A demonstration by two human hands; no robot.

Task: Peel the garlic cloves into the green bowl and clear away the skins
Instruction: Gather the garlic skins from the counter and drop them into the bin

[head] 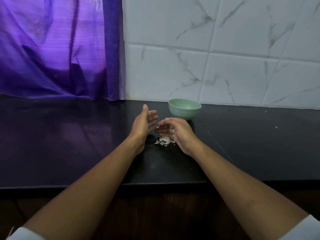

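A green bowl (184, 109) stands on the black counter (69, 135) near the tiled wall; its inside is hidden from this angle. A small pile of white garlic skins (164, 141) lies on the counter in front of the bowl. My left hand (144, 120) is held on edge left of the pile, fingers straight, palm facing right. My right hand (174, 131) hovers over the pile's right side, fingers loosely curved toward the left hand. A small pale scrap (158, 125) shows at its fingertips; whether it is pinched is unclear.
A purple curtain (60, 49) hangs at the back left down to the counter. White marble-look tiles (225, 58) cover the wall behind the bowl. A tiny white fleck (276, 127) lies on the counter to the right. The counter's front edge (155, 185) runs below my forearms.
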